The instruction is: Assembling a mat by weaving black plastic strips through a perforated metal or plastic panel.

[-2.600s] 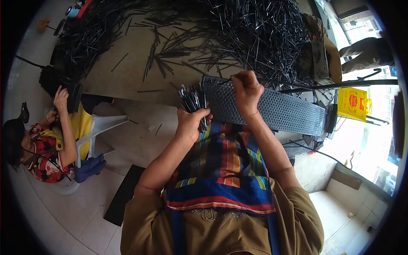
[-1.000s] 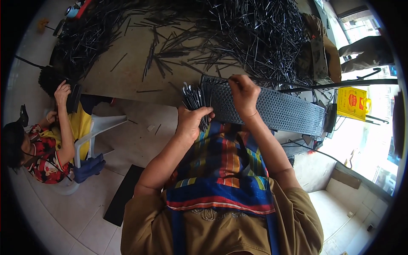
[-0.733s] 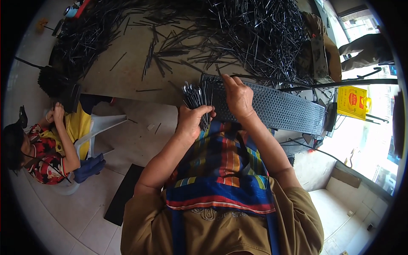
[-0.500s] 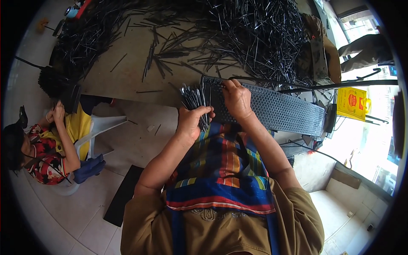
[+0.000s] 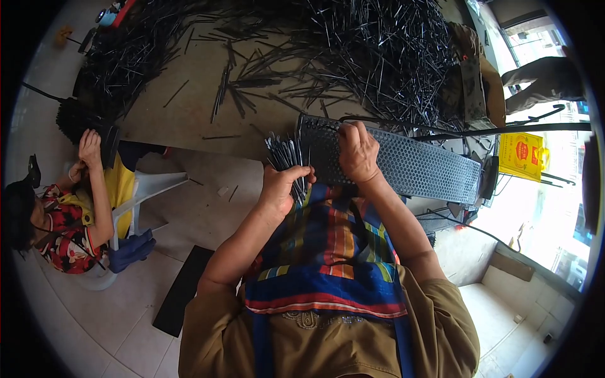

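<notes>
A bundle of thin black sticks with rounded, shiny tips (image 5: pixel 287 151) stands in my left hand (image 5: pixel 280 186), whose fingers and thumb are wrapped round it. Just right of it lies a long black plate full of small round holes (image 5: pixel 422 167), slanting from the table edge toward the lower right. My right hand (image 5: pixel 359 154) is over the plate's left part with its fingers pinched together. What they hold, if anything, is too small to make out. A few dark pieces sit in the holes near the plate's left end.
Heaps of loose black sticks (image 5: pixel 391 57) cover the far side of the table (image 5: pixel 151 120). At right are a cardboard box (image 5: pixel 495 91), black rods (image 5: pixel 542 128) and a yellow bag (image 5: pixel 523 154). A co-worker (image 5: pixel 69 214) sits at left on a white chair (image 5: pixel 154 184), hands near a dark rack.
My right hand has shifted slightly right and down along the plate, away from its left end. My left hand keeps the bundle nearly in place. The co-worker's upper hand has moved up.
</notes>
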